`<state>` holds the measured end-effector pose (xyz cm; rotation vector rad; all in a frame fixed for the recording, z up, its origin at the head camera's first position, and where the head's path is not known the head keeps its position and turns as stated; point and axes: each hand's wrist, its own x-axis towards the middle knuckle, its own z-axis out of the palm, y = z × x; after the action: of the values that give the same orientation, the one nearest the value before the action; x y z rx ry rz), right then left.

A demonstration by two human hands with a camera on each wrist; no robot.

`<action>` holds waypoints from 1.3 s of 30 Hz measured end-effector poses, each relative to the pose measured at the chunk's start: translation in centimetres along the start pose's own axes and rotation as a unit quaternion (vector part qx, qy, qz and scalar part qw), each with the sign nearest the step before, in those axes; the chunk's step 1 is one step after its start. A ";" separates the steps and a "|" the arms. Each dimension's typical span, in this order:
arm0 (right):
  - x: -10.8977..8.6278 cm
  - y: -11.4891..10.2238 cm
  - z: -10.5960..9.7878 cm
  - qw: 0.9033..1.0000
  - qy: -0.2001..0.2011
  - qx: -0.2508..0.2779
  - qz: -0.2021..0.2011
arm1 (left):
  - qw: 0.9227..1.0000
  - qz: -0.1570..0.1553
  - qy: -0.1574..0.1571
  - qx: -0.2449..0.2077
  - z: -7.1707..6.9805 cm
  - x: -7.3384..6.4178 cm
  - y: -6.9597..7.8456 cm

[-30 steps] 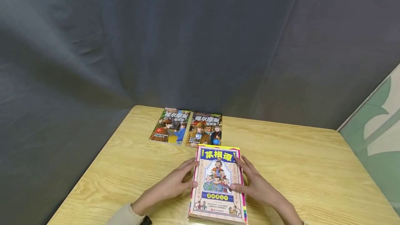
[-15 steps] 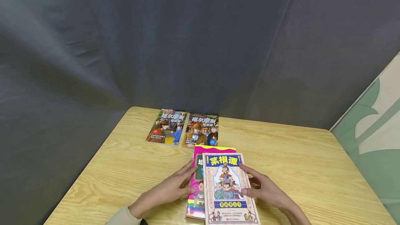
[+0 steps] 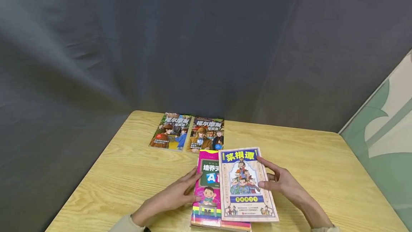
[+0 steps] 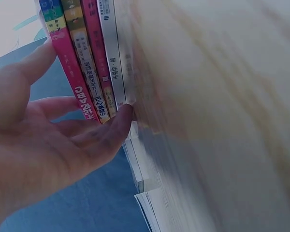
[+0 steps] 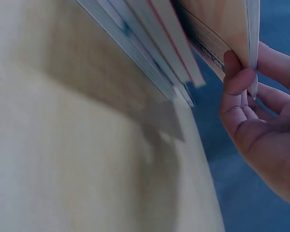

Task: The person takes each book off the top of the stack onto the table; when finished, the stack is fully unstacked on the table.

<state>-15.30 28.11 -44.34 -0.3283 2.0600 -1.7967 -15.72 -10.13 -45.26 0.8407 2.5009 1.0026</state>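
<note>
A beige book (image 3: 243,189) with a blue title band and cartoon figures is pinched at its right edge by my right hand (image 3: 284,185). It overlaps the right part of a pink book (image 3: 207,208) that tops a stack. In the right wrist view the thumb and fingers grip the beige book (image 5: 253,34), raised apart from the stack (image 5: 152,48). My left hand (image 3: 173,196) touches the stack's left side. The left wrist view shows its fairly straight fingers (image 4: 113,133) against several book spines (image 4: 94,63), the thumb near the pink top one.
Two detective-cover books, a left one (image 3: 171,131) and a right one (image 3: 206,134), lie side by side beyond the stack. A wooden table (image 3: 299,160) bears everything. Behind it hangs a dark grey curtain (image 3: 199,46); a green-patterned panel (image 3: 379,135) stands at the right.
My right hand has lifted the beige book off the stack and shifted it right, uncovering the pink book beneath. My left hand has stayed at the stack's left side.
</note>
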 end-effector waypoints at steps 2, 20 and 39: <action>0.5 -0.8 -1.0 1.000 0.027 -0.016 0.000 | 1.000 0.000 0.002 -0.002 -0.1 0.0 0.0; 6.0 -3.2 -10.0 0.985 0.170 -0.025 -0.026 | 1.000 -0.002 -0.007 -0.010 0.4 0.1 -0.1; 10.1 -0.1 -11.9 0.983 0.136 -0.120 0.015 | 1.000 0.001 -0.011 -0.002 -0.2 -0.1 -0.1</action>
<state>-29.57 34.54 -44.30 -0.1198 2.4648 -1.6521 -15.82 -10.34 -45.18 0.8489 2.4796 0.9936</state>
